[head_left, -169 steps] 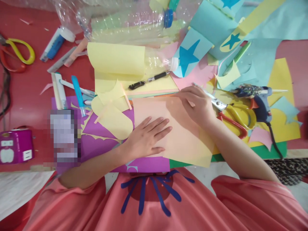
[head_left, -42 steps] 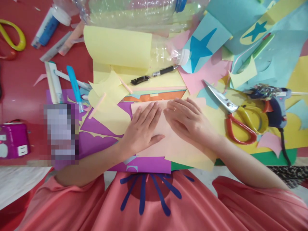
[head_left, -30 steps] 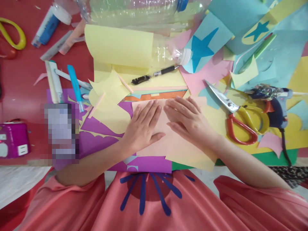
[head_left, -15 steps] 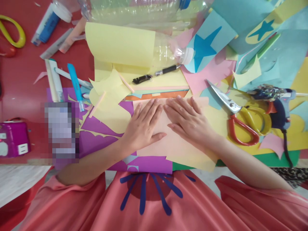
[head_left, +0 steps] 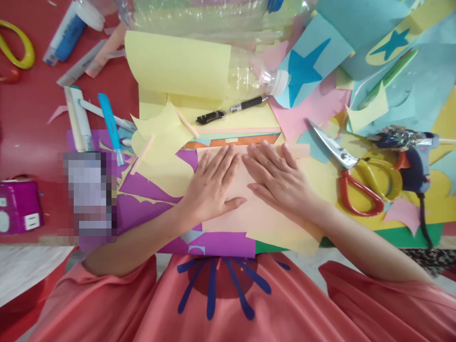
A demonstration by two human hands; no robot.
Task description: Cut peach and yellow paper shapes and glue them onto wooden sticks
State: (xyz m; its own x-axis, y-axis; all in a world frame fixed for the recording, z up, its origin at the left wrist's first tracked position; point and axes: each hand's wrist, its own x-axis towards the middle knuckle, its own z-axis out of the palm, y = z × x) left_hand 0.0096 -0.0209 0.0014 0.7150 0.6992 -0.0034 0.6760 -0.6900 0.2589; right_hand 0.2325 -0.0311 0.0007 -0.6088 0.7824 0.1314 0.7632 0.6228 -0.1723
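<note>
The peach sheet [head_left: 240, 219] lies on the table's near side, over a purple sheet [head_left: 228, 244] and a pale yellow sheet [head_left: 288, 237]. The left hand [head_left: 212, 187] and right hand [head_left: 281, 183] rest on it, fingers extended and slightly apart, gripping nothing. Its far edge looks curled or folded beyond the right fingers; uneven pressure could crease that crookedly, and loose layers below could let it slip. An outward swing of the right forearm might knock the scissors [head_left: 345, 159] or, farther out, the glue gun [head_left: 415, 161]; whether that is hot, I cannot tell.

As for markings, the purple box [head_left: 21, 206] carries an apple-like shape and a white square with two dark bars. The phone [head_left: 90, 194] is pixelated. Beyond, the pen [head_left: 231, 109] has a tiny label, and the blue-and-white tube [head_left: 71, 42] blurred lettering, both unreadable.
</note>
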